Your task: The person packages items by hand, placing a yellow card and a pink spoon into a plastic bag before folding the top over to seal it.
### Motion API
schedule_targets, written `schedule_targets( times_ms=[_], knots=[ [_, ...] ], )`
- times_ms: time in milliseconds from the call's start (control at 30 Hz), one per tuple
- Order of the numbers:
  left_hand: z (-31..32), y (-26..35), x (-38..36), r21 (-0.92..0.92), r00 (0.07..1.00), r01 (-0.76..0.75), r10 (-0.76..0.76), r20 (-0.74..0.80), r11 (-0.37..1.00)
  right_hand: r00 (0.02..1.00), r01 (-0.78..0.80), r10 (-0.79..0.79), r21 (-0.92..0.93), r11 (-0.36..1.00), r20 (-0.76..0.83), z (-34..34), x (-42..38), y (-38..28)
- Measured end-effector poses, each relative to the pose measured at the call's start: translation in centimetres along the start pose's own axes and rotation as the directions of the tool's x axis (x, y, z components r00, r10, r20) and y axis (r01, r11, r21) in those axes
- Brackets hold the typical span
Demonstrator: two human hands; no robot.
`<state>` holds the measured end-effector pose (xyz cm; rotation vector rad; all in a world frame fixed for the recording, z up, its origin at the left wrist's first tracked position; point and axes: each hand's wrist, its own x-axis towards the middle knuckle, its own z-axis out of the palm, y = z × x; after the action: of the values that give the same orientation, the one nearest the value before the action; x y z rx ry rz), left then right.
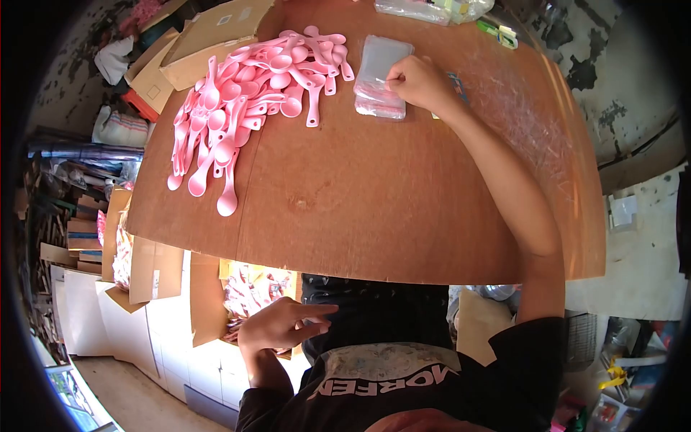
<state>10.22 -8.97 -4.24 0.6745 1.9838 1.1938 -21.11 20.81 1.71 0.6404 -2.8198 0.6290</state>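
My right hand (421, 83) reaches across the wooden table with curled fingers. Its fingertips pinch at the right edge of a stack of clear plastic bags (378, 61), on what looks like the top bag; the hand hides part of that edge. Low in front of my body, my left hand (286, 322) is off the table, holding nothing, its fingers loosely stretched and apart. To the left of the bags lies a large heap of pink plastic spoons (230, 93), several with their bowls toward me.
A cardboard box (216, 36) stands behind the spoons. Clear plastic film (515, 108) lies along the table's right side, and a green cutter (497, 33) near the far edge. Below the near edge, an open carton (209, 295) holds packed pieces.
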Motion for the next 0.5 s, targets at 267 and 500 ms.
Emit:
schedule_targets(
  times_ms=[267, 500],
  knots=[
    [-4.7, 6.5, 3.1, 0.008, 0.805, -0.532, 0.51, -0.302, 0.846, 0.934, 0.228, -0.25, -0.115, 0.967, -0.254, -1.0, -4.0, -1.1],
    [-7.2, 9.5, 8.6, 0.527, 0.569, -0.103, 0.485, -0.665, 0.844, 0.893, 0.393, -0.388, -0.028, 0.919, -0.229, -3.0, -8.8, -6.6]
  ],
)
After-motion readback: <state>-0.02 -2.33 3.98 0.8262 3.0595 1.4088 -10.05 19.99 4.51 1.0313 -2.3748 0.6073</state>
